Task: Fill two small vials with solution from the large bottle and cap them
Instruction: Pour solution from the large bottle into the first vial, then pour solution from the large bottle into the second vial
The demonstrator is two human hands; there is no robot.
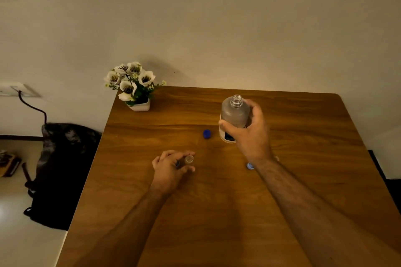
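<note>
the right hand [249,134] was wrapped around the large bottle [234,115], thumb across the near side of the body and fingers round the far side. the bottle was frosted, stood upright with its neck open and no cap on it, and its white-labelled base sat at or just above the desk [217,212]; whether it touched the wood could not be told. a dark blue cap [207,134] lay on the desk just to the left of the bottle's base, apart from it.

nearer the person and to the left, the left hand [171,166] was curled, its fingertips pinching a small clear vial [189,159] that stood upright with its mouth open. a second small dark-topped item [177,164] showed between the fingers of that same hand, just beside the vial; it was too small and shaded to say what it was. the vial and the bottle stood well apart, with the dark blue cap between them and farther back.

a pale blue cap [250,166] lay on the desk just under the right wrist, partly hidden by it.

a white pot of white flowers [134,86] stood at the far left corner of the desk, against the wall. a dark bag [63,169] sat on the floor left of the desk.
</note>
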